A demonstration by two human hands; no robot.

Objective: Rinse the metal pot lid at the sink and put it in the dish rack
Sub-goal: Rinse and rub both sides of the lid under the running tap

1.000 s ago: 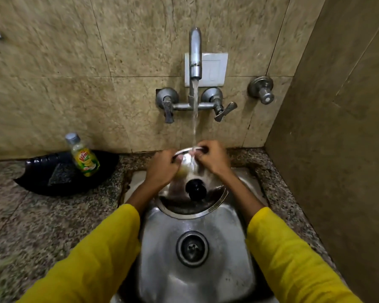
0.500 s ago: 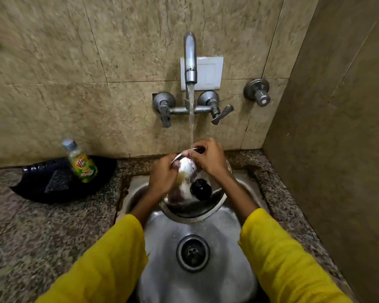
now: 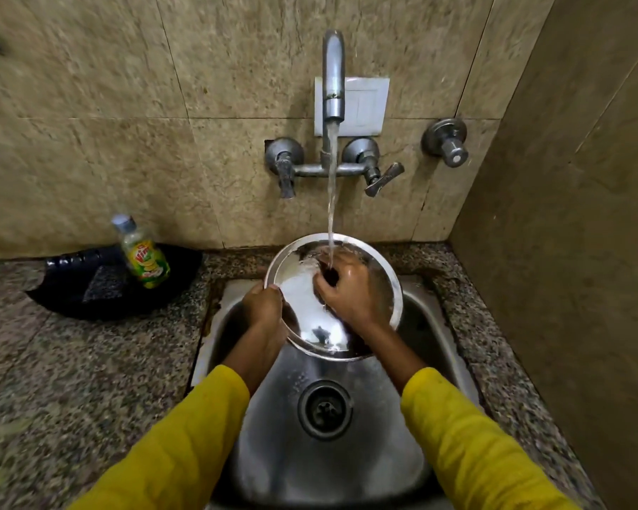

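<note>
The round metal pot lid (image 3: 306, 311) is held tilted over the steel sink (image 3: 332, 454), its shiny inner face turned toward me. My left hand (image 3: 264, 307) grips its left rim. My right hand (image 3: 350, 288) presses its fingers against the inner face, right where the water stream (image 3: 331, 200) from the tap (image 3: 334, 75) lands. The lid's black knob is hidden from view. No dish rack shows in this view.
A dish soap bottle (image 3: 144, 254) stands on a black tray (image 3: 100, 288) on the granite counter (image 3: 70, 380) to the left. Tap handles (image 3: 378, 174) stick out of the tiled wall. A side wall (image 3: 568, 252) closes in on the right. The drain (image 3: 325, 410) sits below the lid.
The lid has been turned over: the knobbed outer side faced me before, now the inner face does. My right hand moved from the top rim onto the inner surface.
</note>
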